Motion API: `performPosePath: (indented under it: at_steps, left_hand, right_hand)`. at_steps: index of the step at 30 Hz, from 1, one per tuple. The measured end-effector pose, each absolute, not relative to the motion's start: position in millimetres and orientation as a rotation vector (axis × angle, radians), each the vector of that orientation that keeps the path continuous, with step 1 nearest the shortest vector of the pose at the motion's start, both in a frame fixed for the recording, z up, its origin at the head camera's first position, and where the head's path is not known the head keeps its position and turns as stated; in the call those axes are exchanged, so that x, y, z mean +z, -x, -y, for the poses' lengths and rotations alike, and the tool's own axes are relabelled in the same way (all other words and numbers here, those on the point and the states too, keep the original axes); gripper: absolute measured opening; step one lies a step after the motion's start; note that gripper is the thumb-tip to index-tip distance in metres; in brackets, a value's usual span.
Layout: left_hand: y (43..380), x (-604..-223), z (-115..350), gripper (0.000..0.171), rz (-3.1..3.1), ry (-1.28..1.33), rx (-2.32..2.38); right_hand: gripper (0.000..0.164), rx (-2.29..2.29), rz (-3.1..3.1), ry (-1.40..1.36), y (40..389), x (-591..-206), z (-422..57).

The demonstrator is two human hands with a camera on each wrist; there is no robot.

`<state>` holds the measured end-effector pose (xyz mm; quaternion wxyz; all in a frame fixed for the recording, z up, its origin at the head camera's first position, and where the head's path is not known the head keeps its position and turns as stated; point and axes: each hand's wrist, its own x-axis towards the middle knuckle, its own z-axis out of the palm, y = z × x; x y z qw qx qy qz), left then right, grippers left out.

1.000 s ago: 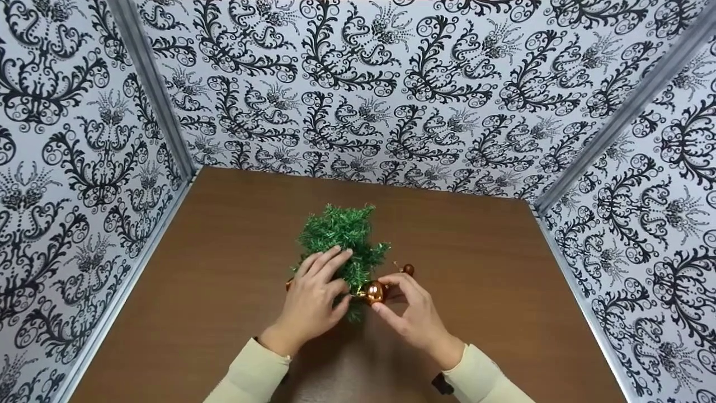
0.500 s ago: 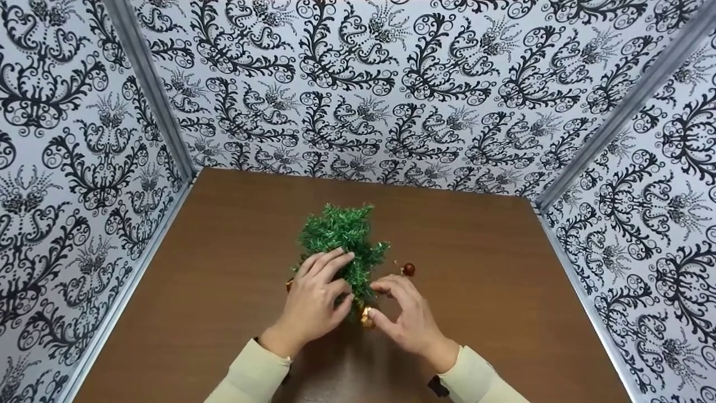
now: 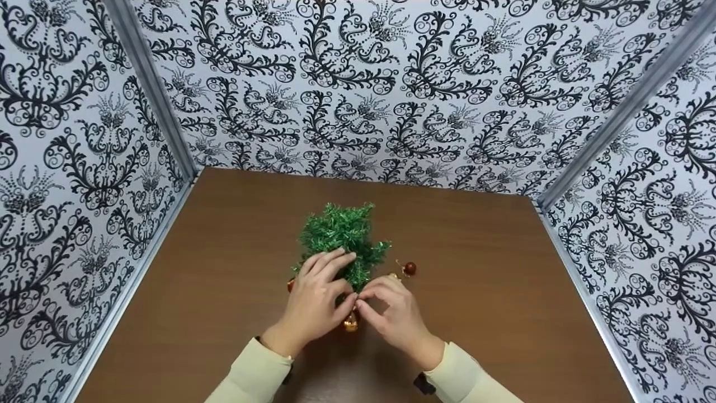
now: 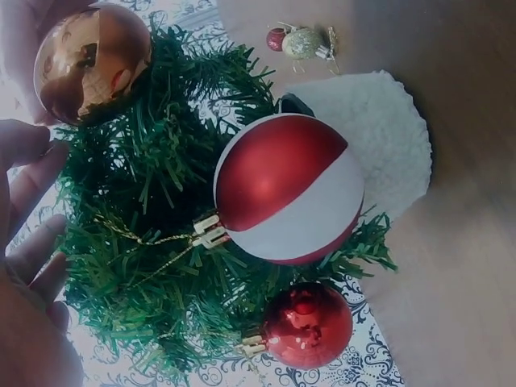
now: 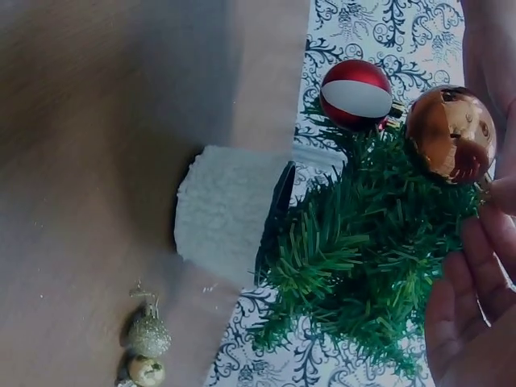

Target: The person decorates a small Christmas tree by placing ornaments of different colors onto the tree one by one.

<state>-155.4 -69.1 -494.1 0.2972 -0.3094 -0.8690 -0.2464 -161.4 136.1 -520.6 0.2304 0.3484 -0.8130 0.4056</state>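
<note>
The copper bauble (image 3: 351,323) is found at the near edge of the tree (image 3: 340,228), just below the fingertips. Its loop is pinched between thumb and forefinger of the right hand (image 3: 394,313), whose other fingers are bent. The left hand (image 3: 314,294) is laid over the foliage with fingers slightly spread; its thumb and forefinger are brought near the loop, and whether anything is gripped by them cannot be told.

A striped bauble (image 4: 290,189) and a red bauble (image 4: 308,325) are seen on the tree; much of the foliage is blocked by the striped one in the left wrist view. The tree is carried on a white base (image 5: 228,216), hidden from the head view.

Beside the right hand, a maroon bauble (image 3: 410,268), a glitter bauble (image 5: 150,334) and a gold bauble (image 5: 147,371) are left loose on the table (image 3: 475,252). The table is enclosed by patterned walls (image 3: 358,73).
</note>
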Motion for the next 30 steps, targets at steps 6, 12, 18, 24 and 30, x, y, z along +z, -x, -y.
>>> performPosePath:
  at_steps: [6,12,18,24,30]
  left_hand:
    - [156,-494,66,0.015,2.314,0.841,-0.681]
    - [157,-493,69,0.014,2.310,0.877,-0.624]
    - [156,-495,73,0.014,2.314,0.888,-0.524]
    - [156,-499,70,0.015,2.291,0.848,-0.491]
    - [162,-499,66,0.016,2.186,0.762,-0.489]
  right_hand:
    - [0.013,1.155,2.202,-0.964,162,-523,-135]
    - [0.011,1.154,2.177,-0.975,164,-524,-138]
    - [0.016,1.134,2.207,-0.968,161,-528,-139]
    - [0.016,1.068,2.239,-0.907,161,-530,-135]
    - [0.013,1.008,2.205,-0.795,171,-530,-134]
